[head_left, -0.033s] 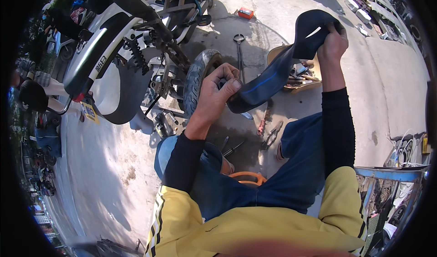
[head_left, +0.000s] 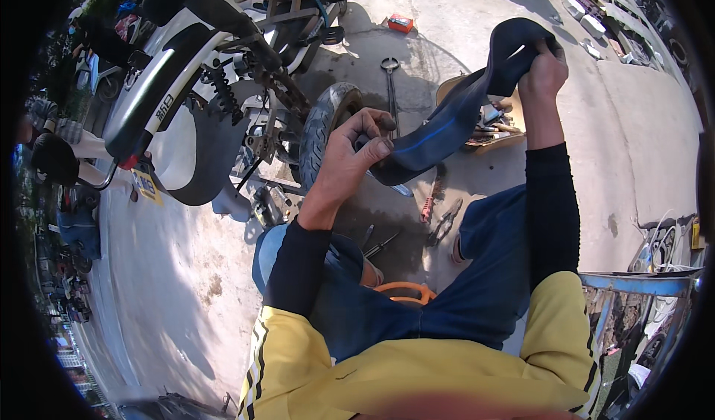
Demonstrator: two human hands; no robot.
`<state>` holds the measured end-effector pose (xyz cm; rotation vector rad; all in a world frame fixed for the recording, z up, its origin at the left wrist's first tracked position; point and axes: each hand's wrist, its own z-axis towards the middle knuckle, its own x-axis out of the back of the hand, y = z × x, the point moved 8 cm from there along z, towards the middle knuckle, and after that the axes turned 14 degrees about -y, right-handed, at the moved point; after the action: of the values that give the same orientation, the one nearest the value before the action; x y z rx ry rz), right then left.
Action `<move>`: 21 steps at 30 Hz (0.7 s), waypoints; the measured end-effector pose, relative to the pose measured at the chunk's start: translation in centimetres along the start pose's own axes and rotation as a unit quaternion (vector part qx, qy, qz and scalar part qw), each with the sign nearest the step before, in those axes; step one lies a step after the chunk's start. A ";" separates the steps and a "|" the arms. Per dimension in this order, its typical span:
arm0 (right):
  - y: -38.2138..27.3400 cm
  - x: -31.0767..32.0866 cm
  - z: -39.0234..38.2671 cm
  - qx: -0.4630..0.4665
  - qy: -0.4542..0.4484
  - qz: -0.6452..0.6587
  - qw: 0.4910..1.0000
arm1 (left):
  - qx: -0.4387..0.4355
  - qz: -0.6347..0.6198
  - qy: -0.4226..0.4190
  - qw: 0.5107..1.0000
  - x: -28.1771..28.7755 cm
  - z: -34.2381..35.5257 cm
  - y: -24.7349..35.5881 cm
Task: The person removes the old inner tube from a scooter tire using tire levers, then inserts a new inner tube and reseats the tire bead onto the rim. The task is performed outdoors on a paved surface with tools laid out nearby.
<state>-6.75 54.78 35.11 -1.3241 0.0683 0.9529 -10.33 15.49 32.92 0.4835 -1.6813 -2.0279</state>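
Left hand point(head_left: 348, 154) and right hand point(head_left: 544, 77) pinch the black tube point(head_left: 441, 138), span between them just twisted slightly, so still being handled.

the rubber strip point(head_left: 445, 138) at upper centre is black with a blue line; the shirt point(head_left: 424, 364), bottom, is yellow with black-and-white sleeve stripes; the small box point(head_left: 401, 23), top centre, is orange-red.

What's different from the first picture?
The flat black rubber tube with a blue stripe turned slightly, showing more stripe. The bare left hand dipped a little. Nothing was grabbed or let go. The bare right hand stayed gripping the tube's other end.
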 end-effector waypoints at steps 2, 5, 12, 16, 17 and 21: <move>0.8 0.0 0.2 -0.024 -0.019 -0.005 1.000 | 0.031 -0.013 -0.035 0.999 0.4 -0.9 -0.8; 1.6 -0.6 0.0 -0.029 -0.046 -0.046 0.997 | 0.096 0.111 -0.127 0.981 -1.3 -1.4 -1.8; 4.3 -3.1 -1.5 0.090 -0.251 -0.606 0.749 | 0.062 -0.181 -0.074 0.979 -4.0 0.0 -2.4; 3.1 -7.0 -9.7 -0.131 -0.383 -0.548 0.732 | -0.015 -0.162 -0.009 0.987 -2.6 0.4 -2.8; 4.4 -6.5 -11.2 -0.240 -0.429 -0.484 0.724 | -0.031 -0.156 0.017 0.987 -2.7 0.6 -2.8; 5.3 -7.7 -15.5 -0.349 -0.515 -0.282 0.730 | -0.030 0.096 -0.003 0.995 -4.3 1.4 -3.0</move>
<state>-7.77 37.36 30.49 -1.1480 -1.6124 1.0785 -7.89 19.40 30.13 0.2836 -1.5989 -1.9359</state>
